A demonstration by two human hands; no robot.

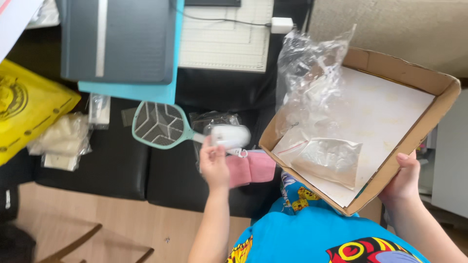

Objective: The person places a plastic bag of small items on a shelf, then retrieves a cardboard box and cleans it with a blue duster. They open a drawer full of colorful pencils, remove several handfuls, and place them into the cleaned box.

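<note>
Right hand (403,176) clamped on edge of shallow cardboard box (441,85), thumb over rim, box tilted toward lap. Inside – crumpled clear plastic wrap (312,68) and small sealed clear pouch (329,158) lying on white liner. Left hand (213,163) at white handle (229,136) of mint-green electric swatter (158,124) on black couch seat (117,160); fingers touching handle, full grip – cannot tell. Pink cloth (251,168) just beside. Judgement: keep box level so pouch stays put, wrap fingers fully round handle before lifting
</note>
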